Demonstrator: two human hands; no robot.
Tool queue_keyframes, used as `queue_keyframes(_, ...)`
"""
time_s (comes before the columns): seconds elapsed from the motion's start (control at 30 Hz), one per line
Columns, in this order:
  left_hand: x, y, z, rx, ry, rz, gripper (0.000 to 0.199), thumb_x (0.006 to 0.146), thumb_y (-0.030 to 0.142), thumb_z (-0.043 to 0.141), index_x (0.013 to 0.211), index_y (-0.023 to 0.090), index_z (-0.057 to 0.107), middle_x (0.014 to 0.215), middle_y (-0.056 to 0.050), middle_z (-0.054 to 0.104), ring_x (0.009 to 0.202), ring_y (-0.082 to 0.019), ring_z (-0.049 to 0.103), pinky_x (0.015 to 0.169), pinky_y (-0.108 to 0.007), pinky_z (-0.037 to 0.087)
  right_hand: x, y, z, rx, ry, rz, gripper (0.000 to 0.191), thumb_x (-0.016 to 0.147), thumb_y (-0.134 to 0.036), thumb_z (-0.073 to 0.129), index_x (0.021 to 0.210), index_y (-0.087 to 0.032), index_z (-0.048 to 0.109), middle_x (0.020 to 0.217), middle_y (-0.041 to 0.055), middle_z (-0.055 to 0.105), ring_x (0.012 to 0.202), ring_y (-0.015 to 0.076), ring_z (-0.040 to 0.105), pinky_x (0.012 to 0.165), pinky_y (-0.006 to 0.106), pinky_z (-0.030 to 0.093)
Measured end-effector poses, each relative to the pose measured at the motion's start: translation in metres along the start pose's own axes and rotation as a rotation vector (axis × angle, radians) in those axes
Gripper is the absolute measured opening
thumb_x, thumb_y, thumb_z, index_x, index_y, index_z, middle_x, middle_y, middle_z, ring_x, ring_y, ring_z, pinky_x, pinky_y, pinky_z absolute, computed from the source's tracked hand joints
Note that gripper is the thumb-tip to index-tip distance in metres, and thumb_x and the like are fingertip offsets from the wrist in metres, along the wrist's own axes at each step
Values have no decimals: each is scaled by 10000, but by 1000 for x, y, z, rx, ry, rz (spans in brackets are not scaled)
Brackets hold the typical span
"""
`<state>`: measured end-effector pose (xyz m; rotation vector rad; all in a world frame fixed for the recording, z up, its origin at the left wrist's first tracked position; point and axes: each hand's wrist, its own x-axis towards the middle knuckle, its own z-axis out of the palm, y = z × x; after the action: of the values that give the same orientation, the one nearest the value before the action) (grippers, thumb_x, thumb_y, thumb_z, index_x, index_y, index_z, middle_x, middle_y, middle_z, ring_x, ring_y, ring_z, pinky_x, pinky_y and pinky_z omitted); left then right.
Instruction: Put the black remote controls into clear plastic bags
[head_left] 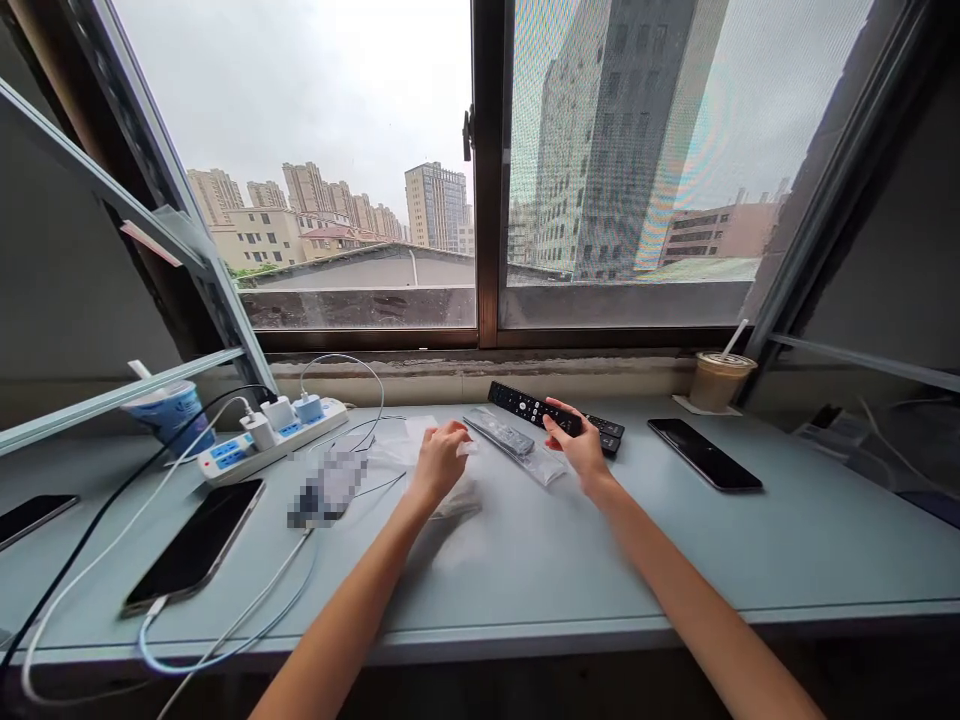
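My right hand (579,446) is closed around the near end of a black remote control (517,402), its buttons facing up and its far end pointing left toward the window. Behind that hand, more black remotes (606,432) lie on the desk. My left hand (441,460) has its fingers curled in, with thin clear plastic (456,500) showing at the fingertips and below the hand, partly blurred. Between my hands lies a remote in a clear plastic sleeve (510,436), flat on the desk.
A power strip (247,455) with chargers and cables stands at the left, near a blue cup (166,412). One phone (196,545) is plugged in; another phone (705,453) lies at right. An iced drink cup (718,385) stands by the window.
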<state>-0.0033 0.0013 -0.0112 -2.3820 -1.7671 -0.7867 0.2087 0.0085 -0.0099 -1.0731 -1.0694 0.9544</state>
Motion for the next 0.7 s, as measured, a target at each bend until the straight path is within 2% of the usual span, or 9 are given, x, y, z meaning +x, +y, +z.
queue_keyframes(0.07, 1, -4, -3, -20, 93, -16, 242, 684, 12, 457, 756, 205, 584, 1007, -17, 596, 920, -175, 554, 871, -333, 357, 0, 0, 1, 7, -16, -51, 537, 597, -427, 689, 1075, -195, 610, 686, -20, 610, 480, 77, 532, 532, 248, 494)
queue_keyframes(0.17, 2, -7, -5, -42, 206, -36, 206, 716, 34, 449, 731, 206, 562, 997, -17, 593, 892, -172, 556, 872, -331, 356, -1, 1, 1, -74, -90, -146, 442, 650, -398, 649, 1040, -191, 622, 791, 15, 645, 543, 113, 581, 561, 270, 501)
queue_keyframes(0.27, 2, -8, -5, -63, 242, -39, 162, 742, 62, 449, 742, 204, 527, 979, -18, 591, 874, -171, 555, 855, -323, 361, -3, 1, 0, -277, -151, -340, 263, 704, -256, 579, 951, -211, 659, 1009, 42, 648, 797, 175, 628, 720, 305, 503)
queue_keyframes(0.3, 2, -8, -5, -71, 239, -35, 140, 750, 78, 454, 757, 203, 515, 969, -19, 590, 872, -171, 556, 847, -318, 362, -4, 1, -1, -362, -162, -414, 246, 703, -176, 547, 909, -224, 673, 1080, 28, 628, 898, 182, 610, 794, 309, 482)
queue_keyframes(0.37, 2, -7, -3, -83, 217, -23, 91, 769, 122, 465, 799, 202, 496, 947, -23, 588, 864, -171, 561, 838, -315, 361, -6, 0, -4, -536, -179, -513, 359, 665, -34, 471, 850, -252, 687, 1161, -16, 591, 1029, 173, 560, 886, 298, 434)
queue_keyframes(0.5, 2, -5, -1, -98, 127, -9, 108, 790, 152, 442, 882, 201, 470, 884, -12, 612, 816, -161, 581, 860, -329, 330, -8, 0, -7, -804, -218, -533, 565, 589, 77, 373, 868, -300, 689, 1198, -72, 560, 1093, 168, 520, 876, 301, 441)
queue_keyframes(0.6, 1, -4, -2, -104, 72, -8, 235, 750, 95, 427, 948, 211, 477, 866, -7, 631, 851, -166, 578, 872, -335, 313, -10, 1, -8, -861, -214, -605, 604, 576, 92, 353, 872, -313, 690, 1215, -81, 543, 1116, 164, 499, 879, 295, 437)
queue_keyframes(0.7, 0, -4, -4, -71, 35, -8, 362, 703, 40, 402, 993, 223, 517, 838, -9, 636, 866, -178, 563, 865, -341, 318, -10, 3, -10, -801, -157, -681, 577, 588, 85, 334, 817, -301, 697, 1211, -68, 541, 1116, 154, 495, 886, 280, 427)
